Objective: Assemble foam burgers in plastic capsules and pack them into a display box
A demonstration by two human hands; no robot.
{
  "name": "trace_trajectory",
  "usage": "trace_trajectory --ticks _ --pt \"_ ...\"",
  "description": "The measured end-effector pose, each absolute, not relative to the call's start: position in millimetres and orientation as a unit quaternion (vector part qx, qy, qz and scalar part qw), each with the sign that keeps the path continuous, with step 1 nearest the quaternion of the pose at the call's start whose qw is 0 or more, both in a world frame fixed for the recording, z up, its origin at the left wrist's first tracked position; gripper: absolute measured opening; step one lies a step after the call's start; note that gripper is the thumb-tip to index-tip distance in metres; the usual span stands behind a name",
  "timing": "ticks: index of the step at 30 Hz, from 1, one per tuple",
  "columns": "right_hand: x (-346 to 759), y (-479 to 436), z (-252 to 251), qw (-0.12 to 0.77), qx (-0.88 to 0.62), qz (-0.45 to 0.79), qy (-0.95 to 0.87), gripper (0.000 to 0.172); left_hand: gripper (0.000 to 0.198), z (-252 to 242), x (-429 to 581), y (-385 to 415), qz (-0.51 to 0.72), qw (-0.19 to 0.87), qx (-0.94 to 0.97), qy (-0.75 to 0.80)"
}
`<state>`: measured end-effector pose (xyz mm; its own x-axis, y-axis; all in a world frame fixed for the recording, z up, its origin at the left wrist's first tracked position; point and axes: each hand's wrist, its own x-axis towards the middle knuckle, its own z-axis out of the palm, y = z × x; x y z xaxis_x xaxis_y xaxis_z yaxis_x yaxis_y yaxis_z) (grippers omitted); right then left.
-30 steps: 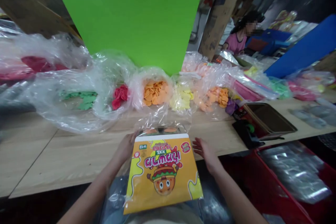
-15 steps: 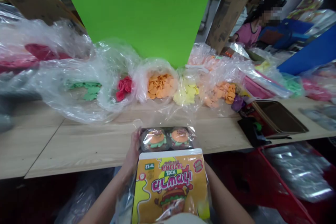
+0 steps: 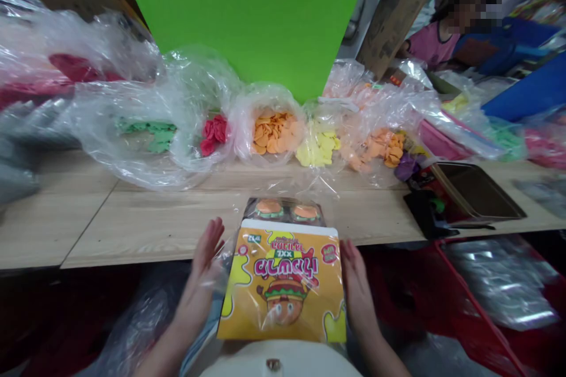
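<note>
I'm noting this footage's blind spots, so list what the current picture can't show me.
All in the head view:
Under the card: hidden by the card itself.
Badge: lettering too small and blurred.
Red crate: cut off by the right and bottom edges.
Green board: cut off by the top edge.
Left hand: blur obscures any contact with the wrap.

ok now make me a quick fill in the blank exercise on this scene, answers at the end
1. Between the left hand and the right hand is a box printed with a cartoon ____ that has eyes.
2. The tall panel behind the bags is ____.
3. The pieces between the two orange piles are ____.
4. The shirt on the person at the upper right is ____.

Missing words: burger; green; yellow; pink.
</note>
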<state>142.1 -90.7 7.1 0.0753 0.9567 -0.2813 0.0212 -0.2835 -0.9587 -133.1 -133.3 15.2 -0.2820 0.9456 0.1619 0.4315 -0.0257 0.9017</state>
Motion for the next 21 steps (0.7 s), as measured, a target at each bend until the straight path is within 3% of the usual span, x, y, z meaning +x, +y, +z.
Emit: trace_trajectory --ticks 2,5,8,10,14,17,21 --pt "149 -97 17 0.439 -0.571 0.490 -0.491 0.060 0.058 36 -148 -131 0.516 0.323 0.517 0.602" --pt "147 -99 28 0.353 -0.501 0.454 -0.646 0.061 0.065 61 -162 -117 0.465 0.334 0.565 0.595" --pt "136 -91 34 0.306 -0.491 0.362 -0.731 0.058 0.030 69 -160 -102 0.402 0.233 0.582 0.668" --pt "132 -84 36 0.291 -0.488 0.330 -0.754 0.055 0.020 67 -154 -106 0.408 0.138 0.578 0.693" --pt "137 -82 32 0.265 -0.486 0.299 -0.777 0.058 0.034 51 -144 -156 0.426 0.024 0.658 0.621" --pt "143 -86 30 0.239 -0.485 0.292 -0.789 0.061 0.034 47 -147 -182 0.440 0.022 0.640 0.630" --pt "142 -84 37 0.212 -0.489 0.283 -0.797 0.058 0.043 63 -161 -145 0.442 0.058 0.544 0.711"
